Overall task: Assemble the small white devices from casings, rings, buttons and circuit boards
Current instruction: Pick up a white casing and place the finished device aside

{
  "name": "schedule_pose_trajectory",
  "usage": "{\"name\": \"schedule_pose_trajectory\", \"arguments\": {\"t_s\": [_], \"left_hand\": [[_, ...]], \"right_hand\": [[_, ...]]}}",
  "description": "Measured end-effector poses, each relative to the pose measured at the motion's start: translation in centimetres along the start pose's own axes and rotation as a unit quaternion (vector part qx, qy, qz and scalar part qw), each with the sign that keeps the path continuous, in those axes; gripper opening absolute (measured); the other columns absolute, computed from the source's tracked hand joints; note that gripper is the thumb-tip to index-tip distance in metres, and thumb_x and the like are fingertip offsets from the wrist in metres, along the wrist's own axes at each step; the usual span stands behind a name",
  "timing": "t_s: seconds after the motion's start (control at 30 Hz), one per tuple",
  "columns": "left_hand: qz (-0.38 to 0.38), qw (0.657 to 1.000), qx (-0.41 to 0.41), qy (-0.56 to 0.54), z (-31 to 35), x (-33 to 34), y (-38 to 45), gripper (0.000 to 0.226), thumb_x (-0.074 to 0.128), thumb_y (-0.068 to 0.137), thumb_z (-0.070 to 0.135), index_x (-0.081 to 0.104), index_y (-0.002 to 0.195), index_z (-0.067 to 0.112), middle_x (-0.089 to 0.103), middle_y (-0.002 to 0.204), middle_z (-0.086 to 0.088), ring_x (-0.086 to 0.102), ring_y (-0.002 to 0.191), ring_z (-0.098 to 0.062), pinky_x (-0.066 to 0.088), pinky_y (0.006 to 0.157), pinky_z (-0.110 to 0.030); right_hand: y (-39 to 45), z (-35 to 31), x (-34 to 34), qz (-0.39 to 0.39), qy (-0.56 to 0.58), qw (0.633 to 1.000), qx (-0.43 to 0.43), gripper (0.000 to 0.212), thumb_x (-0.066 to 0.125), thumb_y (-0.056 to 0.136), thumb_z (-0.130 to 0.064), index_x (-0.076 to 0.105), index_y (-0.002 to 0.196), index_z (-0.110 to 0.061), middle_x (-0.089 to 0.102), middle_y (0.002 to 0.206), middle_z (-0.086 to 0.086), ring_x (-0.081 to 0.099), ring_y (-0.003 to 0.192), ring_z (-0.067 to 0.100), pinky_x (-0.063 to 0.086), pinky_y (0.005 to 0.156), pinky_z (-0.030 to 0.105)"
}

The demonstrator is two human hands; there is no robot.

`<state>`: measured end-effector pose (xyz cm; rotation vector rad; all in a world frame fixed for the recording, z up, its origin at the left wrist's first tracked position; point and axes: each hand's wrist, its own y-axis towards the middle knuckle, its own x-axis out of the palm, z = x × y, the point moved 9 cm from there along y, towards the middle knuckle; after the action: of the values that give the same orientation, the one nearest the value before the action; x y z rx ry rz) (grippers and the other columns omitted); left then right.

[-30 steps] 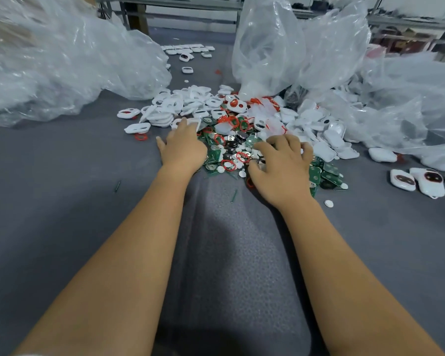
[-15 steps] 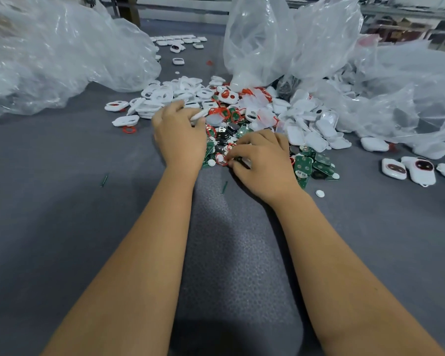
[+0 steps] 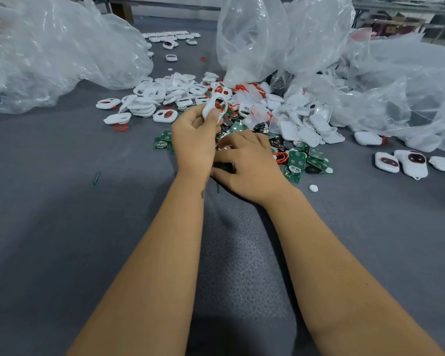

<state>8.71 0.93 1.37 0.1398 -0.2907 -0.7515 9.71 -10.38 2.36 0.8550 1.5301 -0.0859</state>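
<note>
A: Layout, largest item first?

B: Grey desk (image 3: 49, 214). Three clear plastic bags on it: one far left (image 3: 49, 52), one centre back (image 3: 254, 39), one right (image 3: 396, 93). Between them, one mixed pile of parts: white casings (image 3: 149, 98), green circuit boards (image 3: 297, 160), red rings (image 3: 121, 127).

A: Hands?

B: The left hand (image 3: 193, 140) is raised over the pile and pinches one white casing (image 3: 214, 107) with a round opening, thumb on its face. The right hand (image 3: 247, 160) lies palm-down on the boards with fingers curled; what they hold, if anything, cannot be determined.

A: Risks?

B: In my judgement:
1. The pinch covers only the casing's lower end. Pressing a ring or button in could twist it free and drop it into the pile.
2. Rings in the pile lie tangled. Lifting one may drag others out.
3. Boards overlap. Two may come up together.

A: Counts?

B: Bags: three. Devices with dark windows at the right edge (image 3: 414, 160): three, the last cut off by the frame. Loose white button (image 3: 313, 188) near the right wrist: one. Casings, boards and rings: too many and too overlapped to count.
</note>
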Motion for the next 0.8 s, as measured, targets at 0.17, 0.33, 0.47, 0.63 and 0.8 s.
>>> {"name": "schedule_pose_trajectory", "arguments": {"t_s": [0.17, 0.33, 0.47, 0.63, 0.8], "left_hand": [[-0.021, 0.999, 0.017, 0.018, 0.6, 0.6, -0.5, 0.01, 0.063, 0.091, 0.007, 0.07, 0.097, 0.011, 0.072, 0.082, 0.001, 0.068, 0.078, -0.006, 0.055, 0.073, -0.024], [0.018, 0.999, 0.027, 0.016, 0.9, 0.2, -0.8, 0.013, 0.061, 0.091, 0.006, 0.068, 0.102, 0.006, 0.072, 0.088, -0.002, 0.067, 0.08, -0.014, 0.058, 0.079, -0.041], [0.038, 0.997, 0.063, 0.009, 1.9, -0.6, -1.1, 0.03, 0.055, 0.089, 0.002, 0.06, 0.11, 0.023, 0.068, 0.109, 0.01, 0.067, 0.069, -0.007, 0.057, 0.066, -0.028], [-0.054, 0.997, 0.017, 0.043, 0.9, 1.0, -1.1, 0.028, 0.052, 0.091, 0.001, 0.072, 0.089, 0.021, 0.072, 0.095, 0.002, 0.068, 0.071, -0.011, 0.057, 0.066, -0.027], [-0.183, 0.982, 0.002, 0.042, 0.5, 3.4, -2.2, 0.018, 0.066, 0.088, 0.009, 0.076, 0.091, 0.024, 0.074, 0.088, 0.009, 0.068, 0.082, -0.009, 0.057, 0.07, -0.025]], "right_hand": [[0.2, -0.9, 0.0, 0.022, 0.059, 0.998, -0.009, 0.012, 0.07, 0.081, -0.024, 0.076, 0.088, -0.016, 0.064, 0.099, 0.002, 0.05, 0.097, 0.029, 0.026, 0.082, 0.034], [0.4, -0.4, 0.0, 0.03, 0.116, 0.993, 0.009, 0.008, 0.063, 0.084, -0.008, 0.07, 0.085, -0.004, 0.064, 0.089, 0.01, 0.052, 0.088, 0.029, 0.037, 0.074, 0.038], [-0.4, 3.4, -1.5, 0.103, 0.313, 0.932, 0.153, 0.011, 0.064, 0.087, -0.008, 0.071, 0.083, -0.015, 0.068, 0.081, -0.005, 0.061, 0.081, 0.012, 0.047, 0.077, 0.025], [-1.6, 6.9, -2.1, 0.178, 0.468, 0.83, 0.246, 0.013, 0.062, 0.092, -0.005, 0.073, 0.088, -0.011, 0.073, 0.082, 0.006, 0.065, 0.073, 0.011, 0.055, 0.076, 0.028], [-2.1, 7.8, -2.6, 0.209, 0.5, 0.801, 0.254, 0.011, 0.062, 0.092, -0.006, 0.073, 0.092, -0.009, 0.068, 0.079, 0.003, 0.059, 0.071, 0.01, 0.05, 0.068, 0.023]]}}
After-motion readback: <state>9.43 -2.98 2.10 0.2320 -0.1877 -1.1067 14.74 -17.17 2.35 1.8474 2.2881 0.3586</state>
